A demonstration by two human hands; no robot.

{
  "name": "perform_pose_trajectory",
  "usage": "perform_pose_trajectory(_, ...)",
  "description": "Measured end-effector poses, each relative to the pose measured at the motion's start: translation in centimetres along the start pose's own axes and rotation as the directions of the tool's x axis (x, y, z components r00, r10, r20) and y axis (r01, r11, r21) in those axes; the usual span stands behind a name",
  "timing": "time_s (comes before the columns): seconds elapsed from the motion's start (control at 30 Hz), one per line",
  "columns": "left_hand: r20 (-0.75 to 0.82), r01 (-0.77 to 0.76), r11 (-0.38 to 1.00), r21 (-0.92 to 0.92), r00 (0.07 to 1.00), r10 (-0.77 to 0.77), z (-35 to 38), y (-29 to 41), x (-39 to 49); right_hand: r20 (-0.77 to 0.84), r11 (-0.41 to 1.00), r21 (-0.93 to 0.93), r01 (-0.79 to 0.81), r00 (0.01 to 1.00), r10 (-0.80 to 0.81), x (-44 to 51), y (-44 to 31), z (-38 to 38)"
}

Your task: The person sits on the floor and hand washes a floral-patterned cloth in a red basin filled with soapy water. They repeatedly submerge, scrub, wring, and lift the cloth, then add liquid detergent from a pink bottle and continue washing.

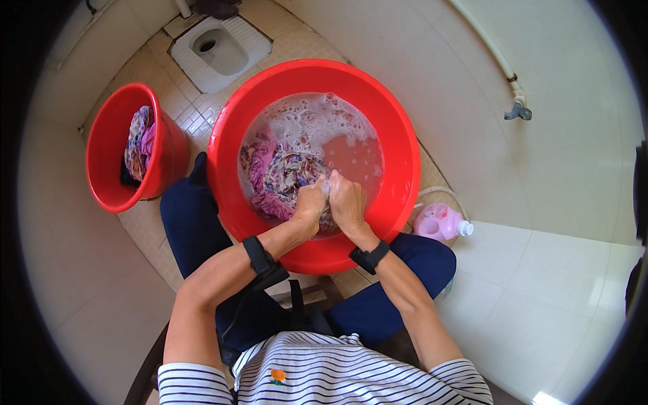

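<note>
Both my hands are close together over the near part of a large red plastic basin (400, 167). My left hand (310, 202) is closed on a bunched part of a wet floral cloth (288, 172). Beside it, almost touching, my right hand (347, 200) is a fist gripping the same cloth, with suds where the thumbs meet. Part of the cloth hangs below the hands. The rest lies in a heap with pink fabric (263, 159) in the water, on the basin's left side. White suds (314, 119) float toward the far side, and the water looks cloudy.
At the left, a red bucket (104, 152) holds floral and pink cloth. Behind the basin is a squat toilet (223, 45) in the tiled floor. A pink detergent bottle (438, 223) lies at the right, near a thin hose (445, 190). A tap (517, 111) projects from the right wall.
</note>
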State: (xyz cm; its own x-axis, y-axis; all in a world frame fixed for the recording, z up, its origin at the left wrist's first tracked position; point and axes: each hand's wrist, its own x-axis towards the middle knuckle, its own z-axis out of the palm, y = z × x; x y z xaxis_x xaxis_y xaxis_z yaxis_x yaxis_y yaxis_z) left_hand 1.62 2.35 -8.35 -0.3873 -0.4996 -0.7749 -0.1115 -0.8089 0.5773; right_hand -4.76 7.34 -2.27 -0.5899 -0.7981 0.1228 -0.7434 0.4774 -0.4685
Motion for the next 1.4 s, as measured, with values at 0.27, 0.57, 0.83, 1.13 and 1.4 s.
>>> perform_pose_trajectory(0.27,0.009,0.061,0.982,0.181,0.998,-0.064,0.3,0.0,-0.9,0.047,1.000,-0.019,-0.002,0.999,0.003,0.3,-0.8,0.3)
perform_pose_trajectory(0.57,-0.098,0.019,0.963,0.268,0.995,0.007,-0.1,1.6,0.2,0.098,0.971,0.119,0.210,0.970,-0.222,-1.1,-0.6,0.3)
perform_pose_trajectory(0.83,0.089,0.065,0.995,-0.070,0.994,-0.059,-0.3,1.6,-1.1,0.186,0.992,0.083,0.092,0.977,-0.107,-0.2,-1.5,-0.7)
perform_pose_trajectory(1.13,0.240,0.119,0.992,-0.036,0.965,-0.107,0.1,2.5,-1.6,0.028,0.997,0.069,-0.030,0.999,0.028,2.4,5.9,1.6)
perform_pose_trajectory(1.4,0.473,-0.416,0.680,0.604,0.874,0.114,-3.1,6.3,1.0,0.311,0.328,0.851,-0.411,0.896,0.316,4.7,9.2,-4.7)
